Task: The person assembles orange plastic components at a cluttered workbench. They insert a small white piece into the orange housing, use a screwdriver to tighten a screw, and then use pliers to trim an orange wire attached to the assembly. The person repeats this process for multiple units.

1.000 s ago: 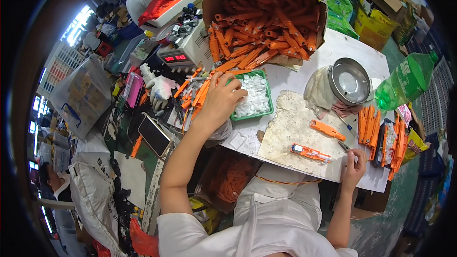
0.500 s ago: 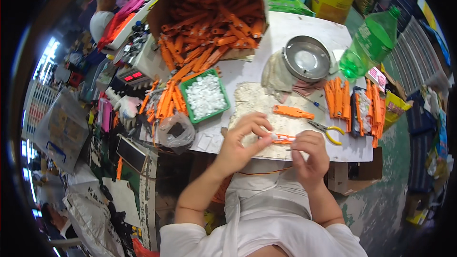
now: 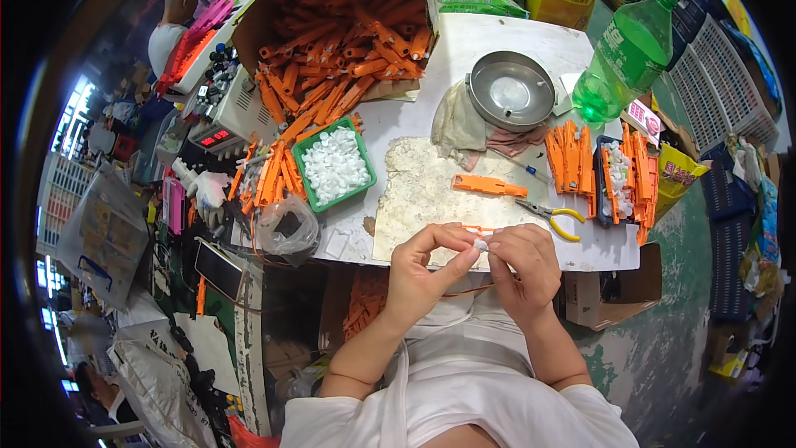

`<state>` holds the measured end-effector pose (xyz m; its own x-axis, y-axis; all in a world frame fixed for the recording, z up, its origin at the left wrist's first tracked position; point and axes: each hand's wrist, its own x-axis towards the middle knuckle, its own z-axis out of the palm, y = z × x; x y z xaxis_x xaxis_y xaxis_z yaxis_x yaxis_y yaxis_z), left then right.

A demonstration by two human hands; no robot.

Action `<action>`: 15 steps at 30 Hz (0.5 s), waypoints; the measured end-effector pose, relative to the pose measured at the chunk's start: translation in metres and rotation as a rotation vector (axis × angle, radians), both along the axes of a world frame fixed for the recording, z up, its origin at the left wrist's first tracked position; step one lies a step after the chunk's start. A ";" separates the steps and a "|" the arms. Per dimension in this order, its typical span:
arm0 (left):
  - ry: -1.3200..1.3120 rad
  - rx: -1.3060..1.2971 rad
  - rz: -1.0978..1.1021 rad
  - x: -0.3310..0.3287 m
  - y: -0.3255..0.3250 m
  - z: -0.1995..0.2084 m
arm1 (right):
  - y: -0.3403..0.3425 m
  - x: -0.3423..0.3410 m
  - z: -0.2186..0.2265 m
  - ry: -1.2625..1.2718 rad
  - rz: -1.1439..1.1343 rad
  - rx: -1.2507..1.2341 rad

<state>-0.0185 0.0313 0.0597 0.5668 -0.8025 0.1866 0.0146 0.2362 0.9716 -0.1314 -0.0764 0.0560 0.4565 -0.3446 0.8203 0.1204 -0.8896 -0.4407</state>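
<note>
Close to the table's front edge, a small white plastic piece [image 3: 481, 245] is pinched between the fingertips of my two hands. My left hand [image 3: 424, 270] closes on it with thumb and forefinger. From the other side, the bent fingers of my right hand [image 3: 526, 264] press against it. Just beyond the fingertips shows an orange plastic shell half [image 3: 474, 229], mostly covered by the hands. Another orange plastic shell [image 3: 489, 186] lies on the worn pale mat [image 3: 410, 174]. Yellow-handled pliers [image 3: 554, 214] rest right of the mat, near a thin screwdriver [image 3: 528, 168].
A green tray [image 3: 371, 172] of white pieces stands left, behind a clear plastic bag [image 3: 288, 228]. An open carton [image 3: 249, 37] spills orange parts. Further back are a metal bowl [image 3: 512, 91] and a green bottle [image 3: 628, 58]. Orange shells [image 3: 570, 162] stand beside a dark tray [image 3: 605, 199] at right.
Both hands have drawn together and slightly nearer to me, meeting at the white piece. The orange shell half is now more hidden. The whole view has shifted slightly.
</note>
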 end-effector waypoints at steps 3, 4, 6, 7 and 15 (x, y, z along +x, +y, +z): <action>-0.035 0.058 0.065 -0.004 0.002 0.007 | -0.001 -0.001 0.000 0.004 -0.004 -0.034; -0.054 0.093 0.071 -0.006 0.002 0.009 | -0.001 -0.001 0.000 0.019 -0.005 -0.049; -0.105 0.117 0.062 -0.005 0.003 0.010 | -0.001 -0.002 0.002 0.049 -0.008 -0.077; -0.138 0.104 0.048 -0.003 0.003 0.009 | -0.002 -0.002 0.001 0.054 0.034 0.015; 0.079 0.078 0.036 -0.009 0.004 -0.007 | -0.010 -0.007 -0.004 0.146 0.564 1.327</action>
